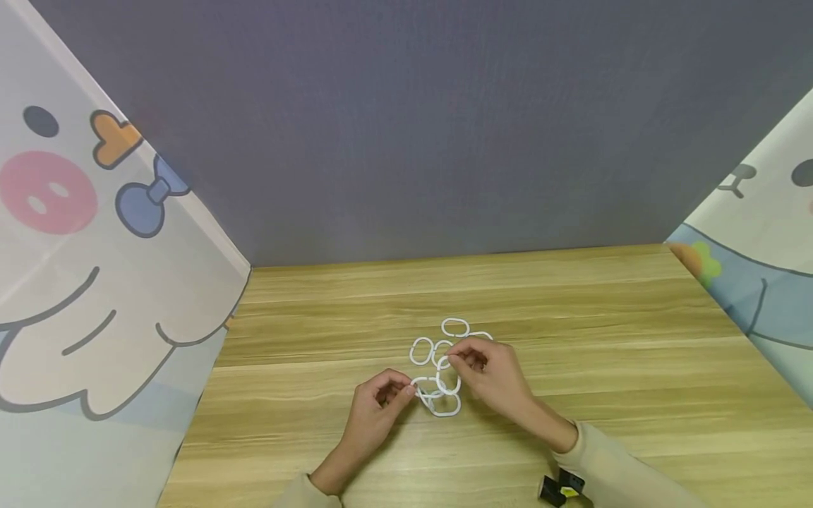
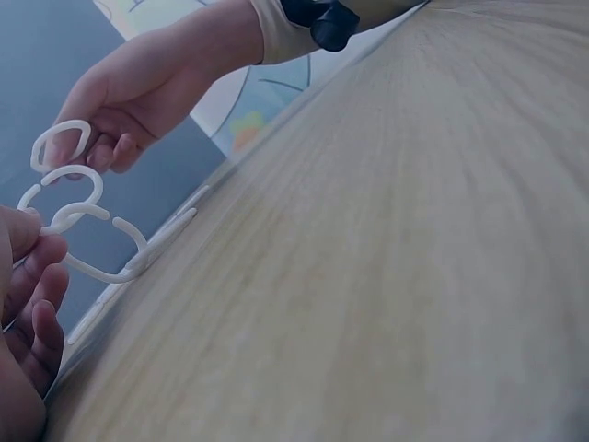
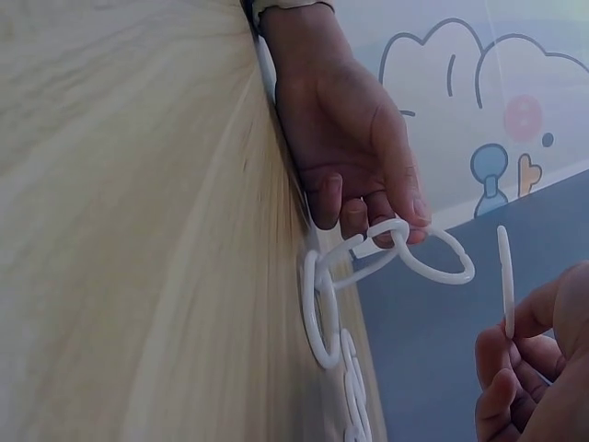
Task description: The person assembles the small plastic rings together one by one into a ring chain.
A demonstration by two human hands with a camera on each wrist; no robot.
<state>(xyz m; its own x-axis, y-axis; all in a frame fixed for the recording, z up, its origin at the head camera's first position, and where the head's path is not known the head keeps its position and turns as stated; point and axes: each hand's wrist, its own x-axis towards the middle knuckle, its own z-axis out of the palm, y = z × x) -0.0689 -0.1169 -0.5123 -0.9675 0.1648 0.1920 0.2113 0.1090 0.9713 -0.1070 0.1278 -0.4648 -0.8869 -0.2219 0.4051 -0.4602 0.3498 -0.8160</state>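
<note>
low over a wooden table (image 1: 273,430), a person's left hand (image 1: 373,410) pinched a chain (image 1: 447,414) of white links at its edge. the right hand (image 1: 498,372) pinched a single link (image 3: 506,281), near the chain but apart; other links (image 1: 412,351) lay flat on the table just beyond.

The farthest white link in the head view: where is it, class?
In the head view, the farthest white link lies on the wooden table, right of the picture's centre, beyond the right hand, beside another link partly hidden by that hand.
</note>
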